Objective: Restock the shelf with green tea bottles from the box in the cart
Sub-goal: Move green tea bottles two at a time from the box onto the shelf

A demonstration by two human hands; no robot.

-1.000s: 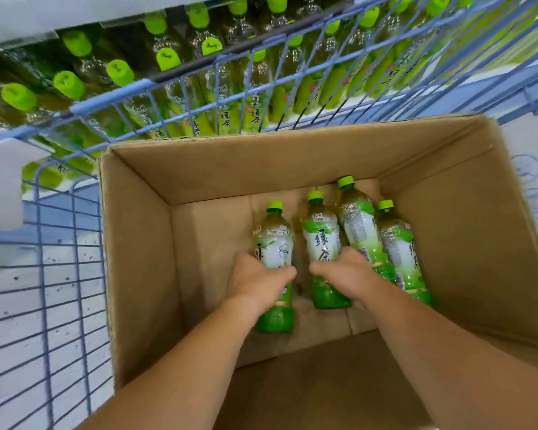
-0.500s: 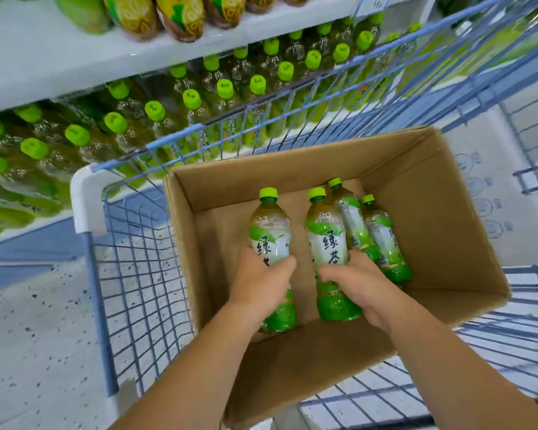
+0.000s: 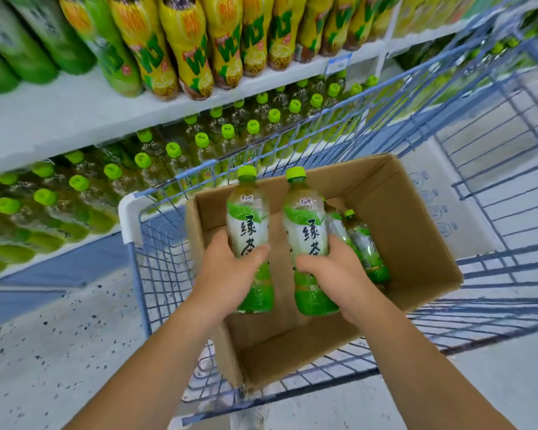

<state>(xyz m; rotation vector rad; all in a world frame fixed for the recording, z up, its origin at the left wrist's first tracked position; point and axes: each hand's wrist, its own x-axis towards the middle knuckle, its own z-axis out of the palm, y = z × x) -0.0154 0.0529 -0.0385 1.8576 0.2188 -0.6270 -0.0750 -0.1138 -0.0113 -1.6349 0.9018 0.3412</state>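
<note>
Over the cardboard box (image 3: 416,243) in the blue wire cart (image 3: 156,274), I hold two green tea bottles upright. My left hand (image 3: 227,274) wraps the left bottle (image 3: 247,221) and my right hand (image 3: 336,274) the right bottle (image 3: 306,228), both gripped mid-body, probably so they go to the shelf (image 3: 75,119) together. Spare bottles (image 3: 364,243) remain boxed. Green-capped rows (image 3: 174,150) line the shelf beneath yellow bottles (image 3: 184,41), above the speckled floor (image 3: 44,352).
</note>
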